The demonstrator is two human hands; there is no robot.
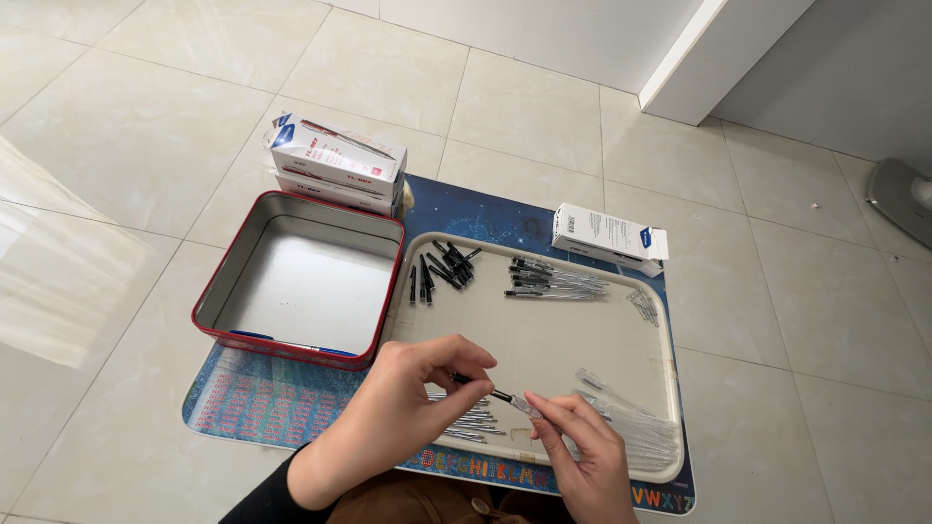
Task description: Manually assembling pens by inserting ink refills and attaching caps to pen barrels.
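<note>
My left hand [403, 403] pinches the dark end of a thin pen part [500, 396] over the near edge of a beige tray [544, 344]. My right hand [582, 451] grips the clear barrel end of the same piece, so both hands hold it between them. Under my hands lie several metal-tipped refills [466, 422]. To the right rest several clear pen barrels [631, 422]. Farther back on the tray sit several black caps [442, 267], a row of finished pens [555, 281] and some small clear pieces [643, 306].
A red-rimmed metal tin [301, 277] stands left of the tray, with stacked white pen boxes [335, 165] behind it. Another white box [607, 236] lies behind the tray. All rest on a blue printed mat [262, 403] on a tiled floor. A white wall corner [699, 58] rises at the back right.
</note>
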